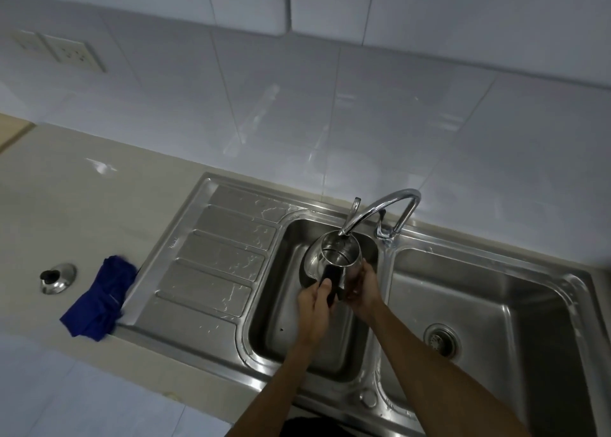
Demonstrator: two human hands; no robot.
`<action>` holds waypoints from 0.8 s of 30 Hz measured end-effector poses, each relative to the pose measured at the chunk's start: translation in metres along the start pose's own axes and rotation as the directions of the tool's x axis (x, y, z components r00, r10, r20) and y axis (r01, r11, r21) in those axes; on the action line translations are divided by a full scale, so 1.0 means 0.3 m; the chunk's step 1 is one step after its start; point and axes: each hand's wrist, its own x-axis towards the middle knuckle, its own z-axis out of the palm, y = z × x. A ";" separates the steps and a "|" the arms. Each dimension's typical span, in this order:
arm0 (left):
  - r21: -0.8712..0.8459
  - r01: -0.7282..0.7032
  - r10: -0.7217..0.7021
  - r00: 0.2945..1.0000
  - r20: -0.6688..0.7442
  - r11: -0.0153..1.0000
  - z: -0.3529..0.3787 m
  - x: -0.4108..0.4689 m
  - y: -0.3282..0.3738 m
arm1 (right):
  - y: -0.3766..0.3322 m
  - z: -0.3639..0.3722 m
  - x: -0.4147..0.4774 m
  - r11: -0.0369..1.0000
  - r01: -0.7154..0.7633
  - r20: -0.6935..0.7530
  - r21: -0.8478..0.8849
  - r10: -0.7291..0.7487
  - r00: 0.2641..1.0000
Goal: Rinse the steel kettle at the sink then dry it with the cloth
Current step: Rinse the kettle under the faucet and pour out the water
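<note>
Gripping shiny round steel kettle (340,253) by black handle (331,278), left hand (314,304); right hand (363,289) cupping its slick, rigid wall (heavier filled, probably).

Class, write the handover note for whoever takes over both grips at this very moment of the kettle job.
Left grip: holds the black handle of the steel kettle.
Right grip: cups the kettle's side.
Kettle: lidless, held over the left basin of the sink, mouth under the tap; I cannot tell whether water is running.
Blue cloth: on the counter at the drainboard edge, untouched. The lid lies to its left.
Done: kettle is at the tap.
Left: finish rinsing, then dry with the cloth.
</note>
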 end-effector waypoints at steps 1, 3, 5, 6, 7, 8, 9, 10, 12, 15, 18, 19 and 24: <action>0.012 0.006 -0.007 0.999 0.037 1.000 -0.009 0.001 -0.002 | 0.002 0.002 0.000 1.000 -0.002 -0.012 0.018 0.002 1.000; 0.042 0.017 -0.022 0.992 0.124 0.999 -0.030 0.008 -0.006 | -0.004 0.005 0.000 1.000 0.013 -0.024 0.013 -0.013 1.000; 0.067 0.040 -0.052 0.978 0.202 0.997 -0.051 0.016 -0.002 | -0.013 0.005 0.003 0.999 0.027 -0.029 -0.023 -0.027 0.999; 0.075 0.049 -0.065 0.970 0.236 0.996 -0.059 0.020 0.003 | -0.022 0.007 -0.003 0.999 0.034 -0.028 -0.043 -0.035 0.999; 0.083 0.054 -0.074 0.962 0.264 0.995 -0.066 0.023 0.008 | -0.031 0.008 -0.007 0.998 0.042 -0.018 -0.044 -0.043 0.999; 0.092 0.058 -0.082 0.955 0.284 0.994 -0.070 0.025 0.016 | -0.042 0.014 -0.012 0.998 0.050 -0.018 -0.044 -0.051 0.999; 0.101 0.058 -0.086 0.949 0.302 0.993 -0.071 0.024 0.025 | -0.051 0.020 -0.018 0.998 0.048 -0.017 -0.038 -0.049 0.999; 0.109 0.056 -0.088 0.943 0.320 0.992 -0.071 0.023 0.031 | -0.056 0.022 -0.013 0.998 0.041 -0.019 -0.039 -0.041 0.999; 0.118 0.052 -0.091 0.931 0.352 0.992 -0.070 0.021 0.038 | -0.065 0.033 -0.026 0.998 0.038 -0.033 -0.043 -0.039 0.999; 0.137 0.044 -0.095 0.917 0.387 0.990 -0.067 0.018 0.047 | -0.080 0.032 -0.020 0.998 0.044 -0.050 -0.053 -0.047 0.998; 0.143 0.051 -0.104 0.915 0.390 0.988 -0.067 0.021 0.050 | -0.094 0.024 -0.009 0.996 0.062 -0.057 -0.056 -0.065 0.996; 0.144 0.048 -0.102 0.914 0.393 0.988 -0.067 0.021 0.050 | -0.095 0.024 -0.014 0.996 0.070 -0.057 -0.057 -0.074 0.996; 0.150 0.047 -0.103 0.914 0.393 0.988 -0.057 0.024 0.052 | -0.099 0.024 -0.005 0.994 0.088 -0.049 -0.060 -0.091 0.995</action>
